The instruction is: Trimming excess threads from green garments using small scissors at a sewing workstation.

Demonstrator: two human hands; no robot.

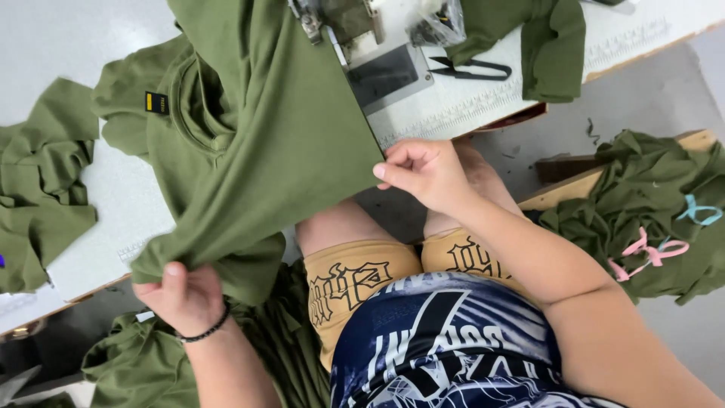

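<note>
Here, in the head view, your left hand (185, 296), with a black bead bracelet (205, 331) at the wrist, is clamped on the lower corner of the olive-green knit garment (257, 143), thumb on top and the cloth bunched in the fist. Your right hand (424, 172) pinches the same garment at its straight right-hand edge, fingertips closed on the fold just beside the table's front edge. The garment is stretched between both hands and lies across the white work table (128, 204), its upper part running under the sewing machine head (336, 23); a small black and yellow label (156, 102) sits near its neck opening. A dark metal plate (385, 74) lies just right of the cloth, and black thread snips (472, 70) rest beyond it on the table. More olive-green pieces lie at the far left (41, 181), at the top right (555, 45), below your left hand (143, 363), and in a pile to your right (642, 204) that carries pink and light blue ties (653, 249).
</note>
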